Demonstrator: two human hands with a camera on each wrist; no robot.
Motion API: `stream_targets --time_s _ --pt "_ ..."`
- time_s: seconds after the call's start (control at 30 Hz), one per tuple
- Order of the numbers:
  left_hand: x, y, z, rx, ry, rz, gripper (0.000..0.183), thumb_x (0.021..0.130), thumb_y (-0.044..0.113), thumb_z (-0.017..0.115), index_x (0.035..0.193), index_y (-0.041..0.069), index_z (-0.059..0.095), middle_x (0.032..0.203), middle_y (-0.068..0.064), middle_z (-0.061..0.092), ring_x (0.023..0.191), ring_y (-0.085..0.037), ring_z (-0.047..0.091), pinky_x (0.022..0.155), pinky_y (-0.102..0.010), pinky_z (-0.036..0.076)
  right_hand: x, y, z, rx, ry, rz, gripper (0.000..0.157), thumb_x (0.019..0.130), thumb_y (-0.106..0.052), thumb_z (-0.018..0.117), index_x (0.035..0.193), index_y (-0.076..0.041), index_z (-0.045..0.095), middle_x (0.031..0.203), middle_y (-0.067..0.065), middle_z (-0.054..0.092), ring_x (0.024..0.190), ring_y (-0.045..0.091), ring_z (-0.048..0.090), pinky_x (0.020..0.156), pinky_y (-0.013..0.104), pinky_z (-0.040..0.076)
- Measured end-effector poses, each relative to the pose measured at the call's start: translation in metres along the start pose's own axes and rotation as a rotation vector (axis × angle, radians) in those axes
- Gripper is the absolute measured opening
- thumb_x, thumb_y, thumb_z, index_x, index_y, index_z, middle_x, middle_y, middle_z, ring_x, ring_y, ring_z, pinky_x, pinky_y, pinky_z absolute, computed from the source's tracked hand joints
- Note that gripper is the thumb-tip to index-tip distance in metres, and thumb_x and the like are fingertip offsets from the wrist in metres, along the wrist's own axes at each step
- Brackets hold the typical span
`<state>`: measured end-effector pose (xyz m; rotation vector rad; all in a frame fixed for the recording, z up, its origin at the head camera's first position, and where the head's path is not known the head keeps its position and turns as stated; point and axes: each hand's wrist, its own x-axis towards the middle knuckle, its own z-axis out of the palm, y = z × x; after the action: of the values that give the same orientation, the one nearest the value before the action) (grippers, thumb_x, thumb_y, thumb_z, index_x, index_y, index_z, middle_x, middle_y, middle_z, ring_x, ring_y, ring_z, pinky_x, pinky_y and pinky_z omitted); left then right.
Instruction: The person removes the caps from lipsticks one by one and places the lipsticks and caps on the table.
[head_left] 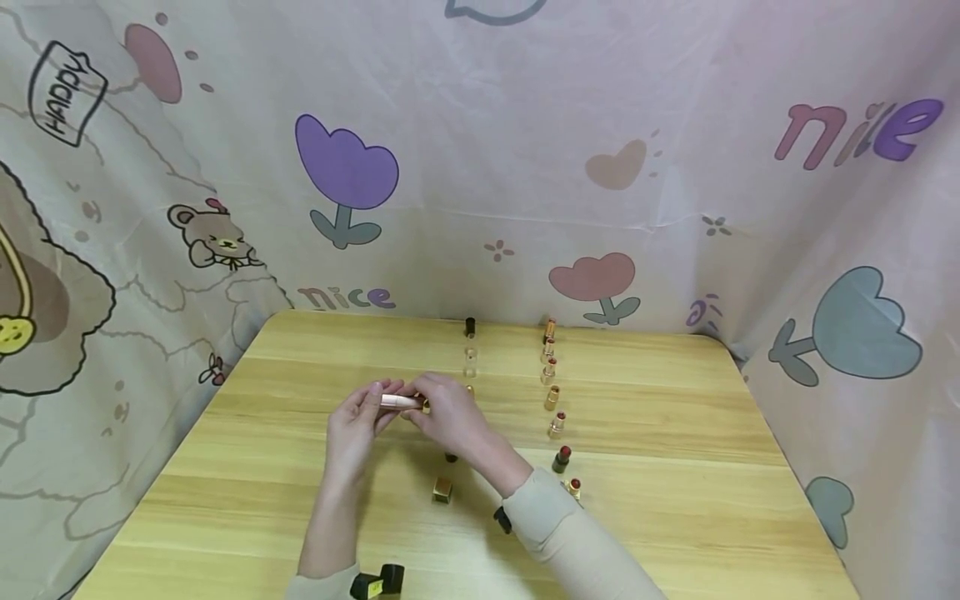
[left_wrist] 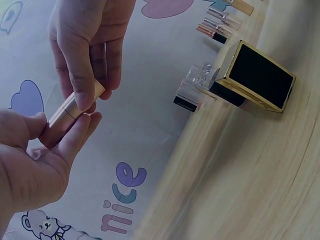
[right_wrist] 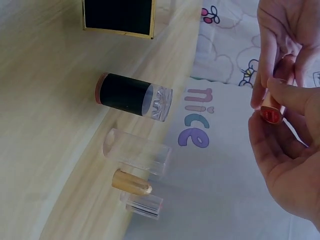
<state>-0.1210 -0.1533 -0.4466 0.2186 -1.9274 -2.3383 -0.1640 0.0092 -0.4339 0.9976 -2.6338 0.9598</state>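
Note:
Both hands hold one slim, shiny pale-pink lipstick tube (head_left: pixel 401 402) above the table's left middle. My left hand (head_left: pixel 351 433) pinches one end between thumb and fingers; in the left wrist view that end looks rose gold (left_wrist: pixel 60 122). My right hand (head_left: pixel 453 421) pinches the other end, its thumb and fingers partly covering the tube. The right wrist view shows a red round end (right_wrist: pixel 271 115) on the tube; whether it is a label or the lipstick itself, I cannot tell. A seam crosses the tube's middle.
Uncapped lipsticks (head_left: pixel 557 425) stand in a row right of my right hand. Left of them runs a row of caps: a black one (head_left: pixel 470 327), a clear one (head_left: pixel 471 362) and a gold square one (head_left: pixel 442 490). A printed cloth (head_left: pixel 480 167) hangs behind the wooden table (head_left: pixel 675 467).

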Motion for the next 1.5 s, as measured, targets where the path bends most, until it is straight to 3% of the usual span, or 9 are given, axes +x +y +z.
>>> stream_targets --time_s 0.2,0.5,0.6,0.77,0.87,1.0,1.1,1.3,1.5 --pt "0.0 0.002 0.001 0.016 0.001 0.002 0.049 0.112 0.026 0.048 0.143 -0.012 0.049 0.142 -0.029 0.058 0.114 -0.01 0.07 0.102 -0.026 0.055 -0.001 0.001 -0.001 0.064 0.006 0.003 0.023 0.088 -0.011 0.084 0.108 -0.007 0.074 0.096 0.0 0.072 0.08 0.007 0.06 0.068 0.009 0.048" --pt "-0.001 0.003 0.005 0.002 0.022 0.001 0.048 0.111 0.026 0.05 0.14 -0.011 0.052 0.139 -0.029 0.06 0.113 -0.013 0.072 0.102 -0.027 0.055 -0.001 0.001 -0.004 0.084 0.013 0.007 0.021 0.089 -0.01 0.083 0.108 -0.005 0.073 0.095 0.002 0.071 0.082 0.015 0.065 0.067 0.009 0.048" --pt "-0.002 0.005 0.001 -0.017 0.059 0.013 0.05 0.111 0.029 0.05 0.139 -0.012 0.052 0.137 -0.025 0.063 0.114 -0.014 0.071 0.102 -0.027 0.055 -0.002 0.002 -0.005 0.089 0.008 0.02 0.021 0.09 -0.009 0.082 0.109 -0.005 0.073 0.098 0.003 0.072 0.084 0.014 0.065 0.07 0.009 0.05" --pt "-0.003 0.011 -0.012 -0.051 0.19 0.087 0.049 0.11 0.03 0.051 0.135 -0.011 0.055 0.124 -0.013 0.073 0.111 -0.014 0.073 0.099 -0.027 0.056 -0.004 0.012 -0.01 0.109 0.044 0.083 0.02 0.089 -0.007 0.082 0.108 -0.005 0.074 0.099 0.003 0.072 0.089 0.012 0.067 0.078 0.016 0.057" --pt "-0.002 0.014 -0.017 -0.055 0.192 0.113 0.051 0.11 0.03 0.051 0.136 -0.013 0.054 0.122 -0.01 0.074 0.11 -0.014 0.073 0.099 -0.027 0.056 -0.004 0.019 -0.013 0.132 0.08 0.102 0.021 0.088 -0.004 0.083 0.106 -0.005 0.074 0.097 0.004 0.072 0.088 0.015 0.069 0.078 0.019 0.059" --pt "0.003 0.016 -0.018 -0.036 0.169 0.099 0.049 0.108 0.029 0.056 0.135 -0.012 0.056 0.126 -0.011 0.073 0.111 -0.014 0.073 0.099 -0.027 0.056 -0.001 0.026 -0.015 0.185 0.113 0.103 0.022 0.088 -0.002 0.082 0.108 -0.001 0.073 0.1 0.008 0.072 0.088 0.017 0.07 0.077 0.015 0.059" --pt "0.011 0.016 -0.019 0.051 0.132 0.101 0.043 0.107 0.028 0.058 0.133 -0.007 0.059 0.129 -0.01 0.072 0.112 -0.013 0.071 0.098 -0.024 0.058 0.004 0.03 -0.016 0.262 0.131 0.128 0.025 0.088 -0.001 0.081 0.111 0.001 0.071 0.108 0.012 0.07 0.091 0.019 0.071 0.08 0.014 0.059" --pt "0.037 0.011 -0.02 0.377 0.047 0.172 0.036 0.107 0.031 0.061 0.13 0.004 0.067 0.12 -0.006 0.073 0.103 -0.012 0.065 0.091 -0.021 0.053 0.021 0.04 -0.015 0.376 0.126 0.236 0.027 0.089 -0.001 0.079 0.114 0.001 0.07 0.112 0.013 0.067 0.095 0.022 0.071 0.084 0.018 0.06" --pt "0.07 0.002 -0.022 0.651 0.003 0.237 0.031 0.106 0.03 0.063 0.127 0.008 0.07 0.103 -0.012 0.068 0.097 -0.021 0.057 0.083 -0.033 0.043 0.039 0.052 -0.007 0.318 0.063 0.314 0.025 0.087 -0.006 0.08 0.11 -0.002 0.07 0.106 0.01 0.073 0.098 0.026 0.071 0.086 0.025 0.06"
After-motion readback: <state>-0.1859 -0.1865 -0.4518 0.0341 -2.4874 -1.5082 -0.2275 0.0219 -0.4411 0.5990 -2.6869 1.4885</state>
